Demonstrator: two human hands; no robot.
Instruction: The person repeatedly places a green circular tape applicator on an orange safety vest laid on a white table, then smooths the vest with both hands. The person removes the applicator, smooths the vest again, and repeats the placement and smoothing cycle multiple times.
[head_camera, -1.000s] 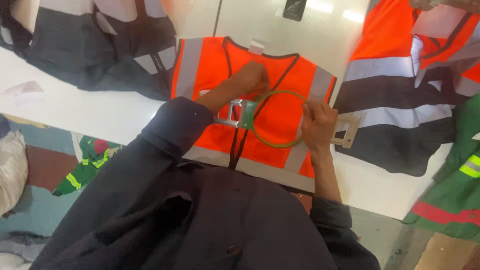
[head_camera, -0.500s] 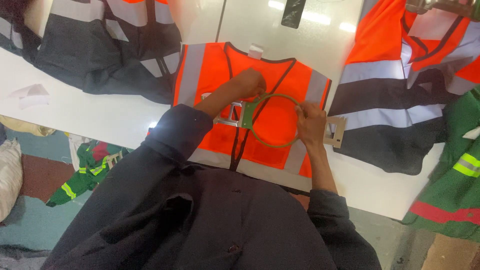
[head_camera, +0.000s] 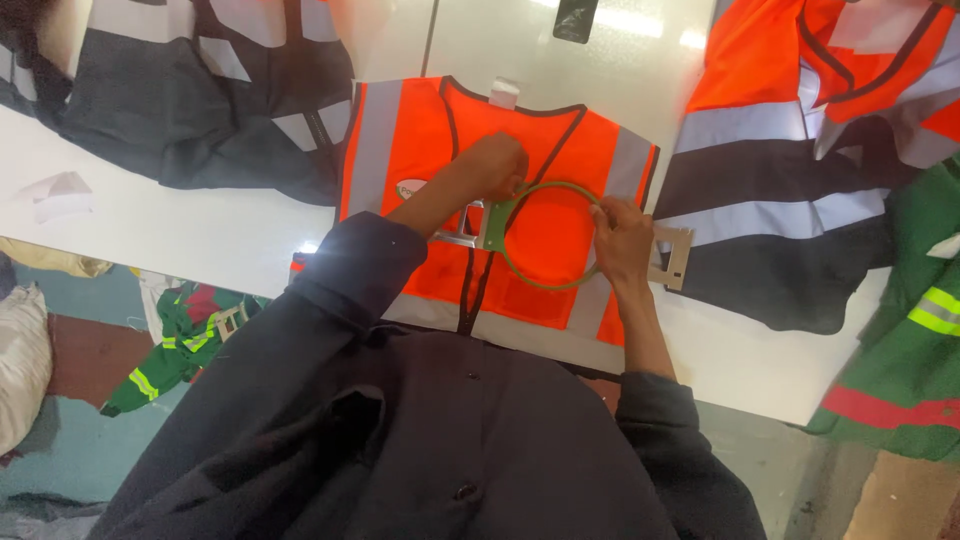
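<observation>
An orange safety vest (head_camera: 420, 130) with grey reflective stripes lies flat on the white table (head_camera: 180, 230), front up. A green round hoop (head_camera: 548, 284) with metal side brackets rests on the vest's right chest panel. My left hand (head_camera: 495, 165) presses on the hoop's upper left edge near the green bracket. My right hand (head_camera: 622, 238) presses on the hoop's right rim, next to a metal bracket (head_camera: 672, 262) that sticks out over the vest's edge. Both dark sleeves reach across the vest's lower part.
A dark grey and orange vest (head_camera: 780, 180) lies to the right, another dark vest (head_camera: 190, 90) at the upper left. A green vest (head_camera: 910, 330) hangs off the table's right end. Green garments (head_camera: 180, 340) lie on the floor at the left. A dark phone-like object (head_camera: 575, 18) sits at the far edge.
Both hands stay on the hoop; the view has shifted slightly, and my left hand has slid a little upward along the hoop's upper left rim.
</observation>
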